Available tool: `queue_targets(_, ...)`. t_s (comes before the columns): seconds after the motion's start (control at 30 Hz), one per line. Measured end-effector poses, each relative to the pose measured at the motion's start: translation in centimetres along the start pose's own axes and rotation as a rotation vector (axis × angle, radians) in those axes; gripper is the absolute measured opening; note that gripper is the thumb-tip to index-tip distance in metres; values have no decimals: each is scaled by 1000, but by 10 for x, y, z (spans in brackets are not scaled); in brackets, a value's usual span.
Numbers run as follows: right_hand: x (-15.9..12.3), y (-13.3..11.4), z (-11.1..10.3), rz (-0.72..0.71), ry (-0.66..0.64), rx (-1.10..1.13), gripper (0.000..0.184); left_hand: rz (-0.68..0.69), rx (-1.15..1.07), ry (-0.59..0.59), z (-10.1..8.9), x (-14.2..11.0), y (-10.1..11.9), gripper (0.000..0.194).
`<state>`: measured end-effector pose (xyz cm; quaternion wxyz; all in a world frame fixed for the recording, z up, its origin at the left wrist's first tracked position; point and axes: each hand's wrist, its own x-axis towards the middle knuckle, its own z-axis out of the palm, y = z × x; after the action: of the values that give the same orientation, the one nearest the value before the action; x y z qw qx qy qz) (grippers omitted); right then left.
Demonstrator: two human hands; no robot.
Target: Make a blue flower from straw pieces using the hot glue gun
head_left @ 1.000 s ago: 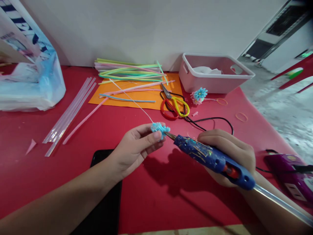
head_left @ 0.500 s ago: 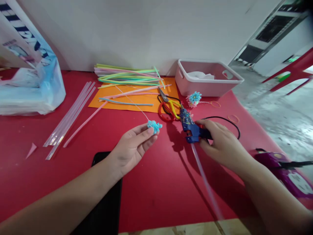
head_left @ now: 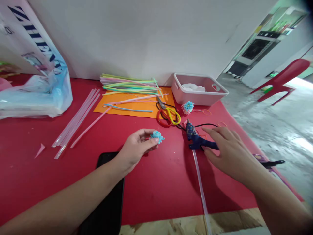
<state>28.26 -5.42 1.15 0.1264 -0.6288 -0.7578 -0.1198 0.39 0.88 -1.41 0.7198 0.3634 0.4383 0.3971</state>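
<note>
A small blue fuzzy pipe-cleaner flower (head_left: 157,136) is pinched between the thumb and fingers of my left hand (head_left: 135,148), above the red tabletop. To the right, a dark blue glue gun (head_left: 193,137) lies on the table, its nozzle toward the wall and a long clear glue stick (head_left: 200,184) running out of its back toward the table's front edge. My right hand (head_left: 228,148) is beside the gun's handle with fingers apart, holding nothing. Scissors (head_left: 168,114) with one red and one yellow handle rest beyond the gun.
Pipe cleaners (head_left: 129,83) are piled by the wall near orange paper (head_left: 144,112). Behind the gun stand a finished blue-and-pink flower (head_left: 188,106) and a pink basket (head_left: 195,98). Clear glue sticks (head_left: 77,122) and a plastic bag (head_left: 58,88) are left; a black phone-like slab (head_left: 110,202) lies under my left arm.
My right hand has let go of the glue gun, which now lies on the table. My left hand still holds the blue flower. The whole view has shifted slightly.
</note>
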Motion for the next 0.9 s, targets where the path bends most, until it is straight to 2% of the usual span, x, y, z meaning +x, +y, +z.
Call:
queue_targets(0.1, 7, -37, -31, -210, 277, 172, 29, 154, 272, 9, 1, -3, -3, 28)
queue_targets(0.13, 10, -49, -37, -344, 291, 209, 30, 213, 349, 16, 2, -5, -3, 26)
queue_targets(0.2, 13, -71, -40, -548, 242, 242, 37, 317, 472, 19, 3, -8, -4, 21)
queue_targets(0.27, 15, -85, -33, -600, 188, 172, 40, 403, 544, 26, 3, -12, -5, 18)
queue_targets(0.37, 19, -91, -16, -394, 104, 25, 38, 494, 636, 70, 0, -14, -9, 14)
queue_targets(0.43, 22, -90, -8, -267, 39, -6, 26, 526, 685, 93, -2, -13, -12, 13)
queue_targets(0.53, 27, -84, -2, -231, -30, 47, 19, 525, 687, 92, -3, -12, -12, 17)
queue_targets(0.6, 31, -78, 3, -182, -22, 158, 23, 511, 574, 74, -1, -12, -10, 25)
queue_targets(0.67, 36, -72, 11, -37, 19, 401, 24, 527, 380, 79, 1, -11, -8, 32)
queue_targets(0.77, 41, -66, 24, 197, 71, 764, 17, 626, 126, 178, -1, -7, -6, 29)
queue_targets(0.83, 41, -66, 31, 255, 66, 883, 16, 623, 50, 228, -4, -3, -7, 23)
queue_targets(0.9, 40, -71, 33, 257, 39, 969, 19, 539, 51, 196, -6, -2, -9, 18)
